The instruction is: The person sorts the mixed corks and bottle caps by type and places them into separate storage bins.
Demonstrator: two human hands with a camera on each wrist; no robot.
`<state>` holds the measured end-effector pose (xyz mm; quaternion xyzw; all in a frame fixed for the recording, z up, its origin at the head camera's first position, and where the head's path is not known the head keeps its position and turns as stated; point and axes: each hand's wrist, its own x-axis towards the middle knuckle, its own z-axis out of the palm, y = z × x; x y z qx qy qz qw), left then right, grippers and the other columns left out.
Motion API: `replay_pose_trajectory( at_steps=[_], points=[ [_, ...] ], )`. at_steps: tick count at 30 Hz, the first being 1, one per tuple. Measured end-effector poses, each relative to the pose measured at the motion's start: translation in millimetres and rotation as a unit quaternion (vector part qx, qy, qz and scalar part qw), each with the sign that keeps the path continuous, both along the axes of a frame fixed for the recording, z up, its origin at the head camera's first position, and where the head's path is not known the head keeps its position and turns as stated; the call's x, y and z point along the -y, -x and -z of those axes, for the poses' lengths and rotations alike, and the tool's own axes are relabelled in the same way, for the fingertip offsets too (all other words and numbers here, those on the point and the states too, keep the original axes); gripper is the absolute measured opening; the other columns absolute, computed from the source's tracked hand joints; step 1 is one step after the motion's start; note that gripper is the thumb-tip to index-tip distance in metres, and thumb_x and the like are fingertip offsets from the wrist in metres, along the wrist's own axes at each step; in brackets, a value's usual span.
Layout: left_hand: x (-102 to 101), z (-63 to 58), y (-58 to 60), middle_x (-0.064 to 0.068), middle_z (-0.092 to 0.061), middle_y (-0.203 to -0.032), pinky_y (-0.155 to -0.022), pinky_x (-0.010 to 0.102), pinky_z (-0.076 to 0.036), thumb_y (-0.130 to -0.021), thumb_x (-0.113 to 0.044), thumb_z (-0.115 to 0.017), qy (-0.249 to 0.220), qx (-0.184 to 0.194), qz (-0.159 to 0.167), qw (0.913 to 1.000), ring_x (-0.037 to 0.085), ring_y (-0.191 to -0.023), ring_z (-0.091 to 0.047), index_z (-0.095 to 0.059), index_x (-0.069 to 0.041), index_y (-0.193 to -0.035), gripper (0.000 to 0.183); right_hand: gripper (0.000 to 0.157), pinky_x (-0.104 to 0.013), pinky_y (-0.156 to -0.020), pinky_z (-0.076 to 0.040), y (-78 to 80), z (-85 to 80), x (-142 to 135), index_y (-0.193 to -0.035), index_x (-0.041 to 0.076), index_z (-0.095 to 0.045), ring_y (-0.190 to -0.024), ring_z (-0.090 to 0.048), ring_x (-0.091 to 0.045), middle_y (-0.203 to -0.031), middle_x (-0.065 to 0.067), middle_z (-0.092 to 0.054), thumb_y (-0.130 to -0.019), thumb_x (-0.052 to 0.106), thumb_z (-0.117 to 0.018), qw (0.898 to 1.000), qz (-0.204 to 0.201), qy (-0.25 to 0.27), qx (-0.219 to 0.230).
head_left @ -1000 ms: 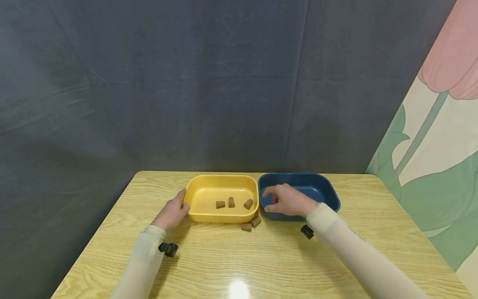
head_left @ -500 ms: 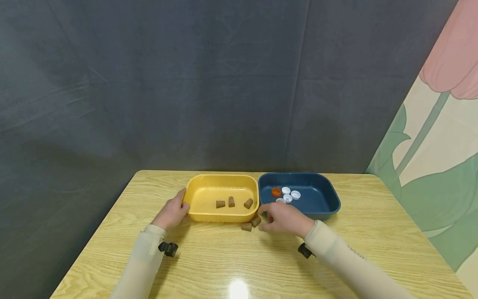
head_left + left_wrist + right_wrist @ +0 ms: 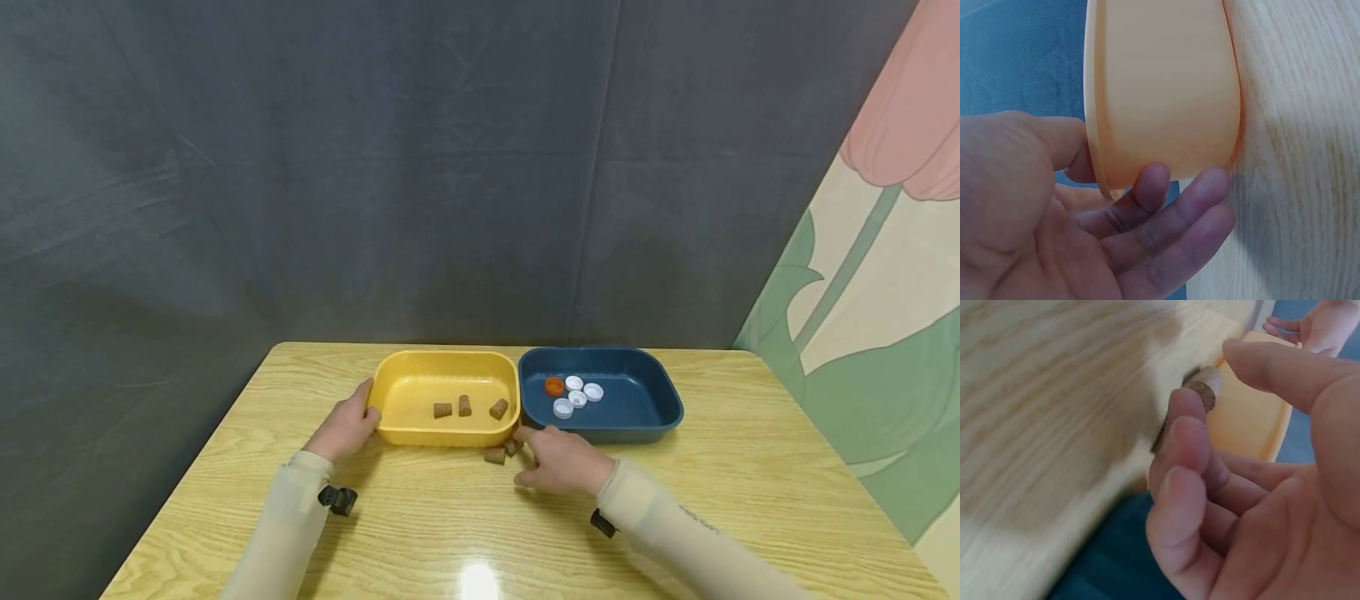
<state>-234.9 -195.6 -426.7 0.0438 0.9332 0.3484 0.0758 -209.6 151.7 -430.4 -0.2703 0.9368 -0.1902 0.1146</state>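
Note:
My left hand [image 3: 348,422] grips the left end of the yellow tray [image 3: 390,433], thumb over the rim and fingers on the outer wall, as the left wrist view [image 3: 1166,81] shows up close. Three brown corks [image 3: 465,406] lie in the tray. Against its front right corner, on the table, lie a cork [image 3: 494,456] and another cork [image 3: 513,447] partly hidden by fingers. Over these reaches my right hand [image 3: 562,460], thumb and forefinger spread apart. In the right wrist view a cork [image 3: 1205,386] sits just beyond its bent fingers, and nothing is pinched.
A dark blue tray [image 3: 637,435] stands right beside the yellow one. Inside it are several white bottle caps [image 3: 593,392] and an orange cap [image 3: 554,387]. Both trays rest on a wooden table [image 3: 420,517] with a dark curtain [image 3: 450,167] behind.
My right hand has moved from over the blue tray down and left to the corks on the table, uncovering the caps. My left hand and both trays have stayed put.

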Motion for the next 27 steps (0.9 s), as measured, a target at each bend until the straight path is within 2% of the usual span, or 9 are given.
replay_pose_trajectory(
  at_steps=[6, 11, 16, 23, 27],
  points=[
    [-0.5, 0.0, -1.0, 0.013, -0.057, -0.071, -0.055, 0.031, -0.04, -0.1, -0.011, -0.037, -0.001, 0.004, -0.003, 1.0, 0.017, -0.054, -0.047, -0.01, 0.005, -0.158, 0.066, 0.046, -0.033, -0.056, -0.042, 2.2, 6.1, 2.9, -0.119, 0.01, -0.059, -0.061, -0.05, -0.011, -0.067, 0.006, -0.053, -0.083, 0.03, -0.079, 1.0, -0.008, 0.002, -0.003],
    [-0.6, -0.5, -0.7, 0.013, -0.058, -0.073, -0.056, 0.031, -0.041, -0.101, -0.011, -0.037, 0.001, 0.004, -0.001, 1.0, 0.017, -0.056, -0.048, -0.01, 0.005, -0.158, 0.066, 0.039, -0.033, -0.057, -0.041, 3.4, 8.2, 2.8, -0.113, 0.013, -0.059, -0.064, -0.05, -0.012, -0.073, 0.005, -0.053, -0.082, 0.027, -0.078, 1.0, -0.006, 0.015, 0.0],
    [-0.4, -1.2, -0.4, 0.014, -0.058, -0.074, -0.056, 0.031, -0.042, -0.101, -0.011, -0.037, 0.002, 0.004, 0.0, 1.0, 0.017, -0.056, -0.049, -0.01, 0.006, -0.158, 0.065, 0.03, -0.031, -0.058, -0.042, 4.6, 10.2, 0.5, -0.107, 0.017, -0.059, -0.065, -0.049, -0.01, -0.074, 0.007, -0.053, -0.083, 0.023, -0.076, 0.999, -0.023, 0.019, -0.017],
    [-0.3, -0.6, 0.3, 0.014, -0.058, -0.075, -0.057, 0.031, -0.041, -0.101, -0.012, -0.037, 0.001, 0.007, -0.003, 1.0, 0.017, -0.057, -0.049, -0.01, 0.005, -0.158, 0.066, 0.026, -0.03, -0.06, -0.043, 5.0, 10.0, -2.1, -0.105, 0.015, -0.062, -0.066, -0.05, -0.008, -0.083, 0.006, -0.06, -0.083, 0.016, -0.075, 0.999, -0.033, 0.023, -0.029],
    [-0.1, -0.5, 0.3, 0.013, -0.057, -0.074, -0.057, 0.031, -0.041, -0.101, -0.012, -0.037, 0.002, 0.007, -0.002, 1.0, 0.017, -0.057, -0.049, -0.009, 0.005, -0.158, 0.066, 0.021, -0.029, -0.06, -0.044, 5.5, 11.9, -4.0, -0.1, 0.013, -0.063, -0.066, -0.05, -0.008, -0.079, 0.006, -0.059, -0.083, 0.013, -0.076, 0.998, -0.042, 0.021, -0.039]
  ],
)
